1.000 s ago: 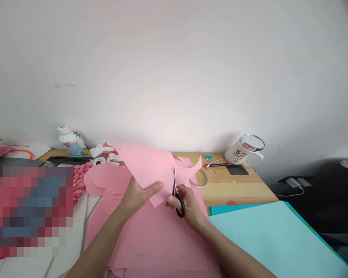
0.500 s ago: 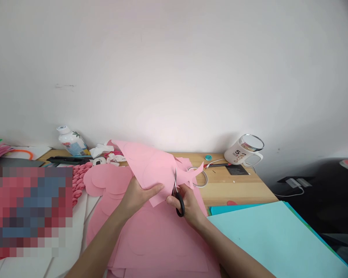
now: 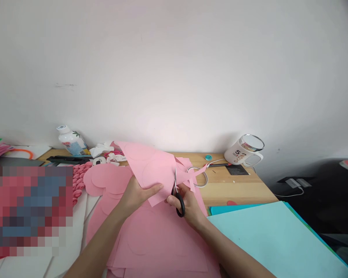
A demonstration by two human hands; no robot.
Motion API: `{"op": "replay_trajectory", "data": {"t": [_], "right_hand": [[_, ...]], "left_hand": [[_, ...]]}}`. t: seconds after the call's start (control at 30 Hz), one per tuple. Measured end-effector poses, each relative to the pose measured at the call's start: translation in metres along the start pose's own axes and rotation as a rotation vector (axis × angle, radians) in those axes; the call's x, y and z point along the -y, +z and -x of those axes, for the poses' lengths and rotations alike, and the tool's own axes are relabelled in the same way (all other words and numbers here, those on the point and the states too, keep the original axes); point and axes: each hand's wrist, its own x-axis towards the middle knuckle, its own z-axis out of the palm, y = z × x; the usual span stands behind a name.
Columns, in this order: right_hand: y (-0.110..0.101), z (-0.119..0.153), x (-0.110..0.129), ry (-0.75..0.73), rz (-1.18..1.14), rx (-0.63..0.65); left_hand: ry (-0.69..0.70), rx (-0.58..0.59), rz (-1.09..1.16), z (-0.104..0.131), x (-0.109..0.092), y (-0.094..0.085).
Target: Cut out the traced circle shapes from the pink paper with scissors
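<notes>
Above a wooden desk [image 3: 220, 192] by a wall [image 3: 174, 77], left fingers [image 3: 155, 190] pinch paper [image 3: 159, 168], right fingers [image 3: 172, 200] scissors [image 3: 182, 204].

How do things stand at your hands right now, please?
Left hand gripping pink sheet. Right hand holding black-handled scissors, blades at the sheet. Paper strip overlapping white ring in view; nothing visible blocking the blades.

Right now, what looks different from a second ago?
The held pink sheet has turned slightly clockwise: its upper-left corner shifted right, its bottom corner left. The tip of its partly cut strip swung lower and farther right. Nothing was picked up or released: the left fingers keep the sheet, the right fingers the scissors. The mug and light-blue paper stayed put.
</notes>
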Motion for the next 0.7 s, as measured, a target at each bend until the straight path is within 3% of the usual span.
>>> {"op": "replay_trajectory", "data": {"t": [0.7], "right_hand": [[0.0011,0.0009,0.0048,0.037,0.025,-0.020]], "left_hand": [[0.035,0.000,0.058,-0.0012,0.0017,-0.0020]]}}
